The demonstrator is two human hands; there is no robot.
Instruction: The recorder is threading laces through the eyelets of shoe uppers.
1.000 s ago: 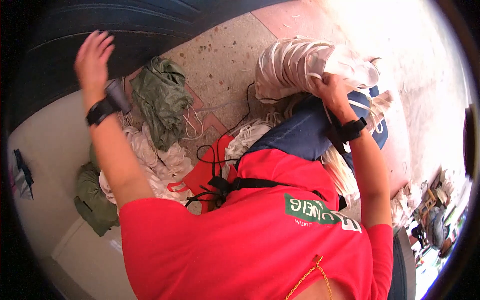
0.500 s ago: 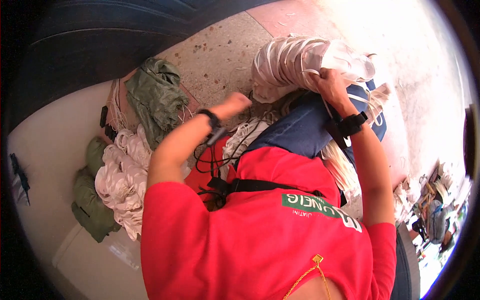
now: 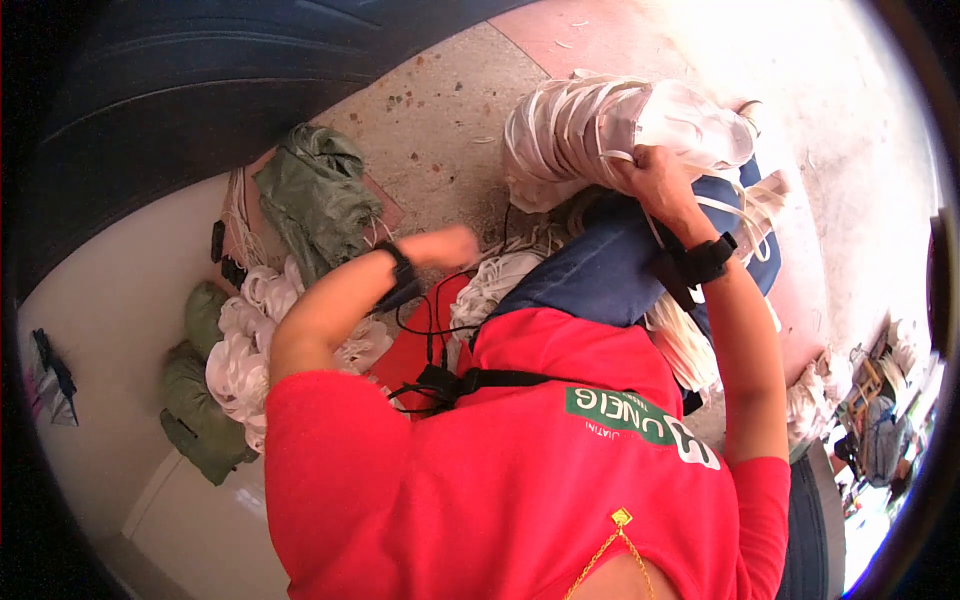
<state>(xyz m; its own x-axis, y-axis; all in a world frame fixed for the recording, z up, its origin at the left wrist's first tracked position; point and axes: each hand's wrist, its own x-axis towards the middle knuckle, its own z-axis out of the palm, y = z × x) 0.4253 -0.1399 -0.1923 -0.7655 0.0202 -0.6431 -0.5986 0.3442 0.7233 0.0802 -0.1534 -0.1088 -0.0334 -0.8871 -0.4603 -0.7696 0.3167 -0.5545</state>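
Across my knees lies a thick, ridged bundle of white cloth with pale straps looped over it. My right hand is closed at the bundle's near side, gripping a white strap that runs along it. My left hand is held apart from the bundle, above a tangle of white straps. Motion smears its fingers, so their pose is unclear. Each wrist wears a black band.
A green sack lies at the left, near a heap of white strapping and stuffed olive bags. Black cords hang by my waist. Beyond stands a dark blue panel. Mixed clutter lies far right.
My left hand has moved away from the bundle, toward the left and nearer to me. My right hand keeps its hold on the strap, almost in place.
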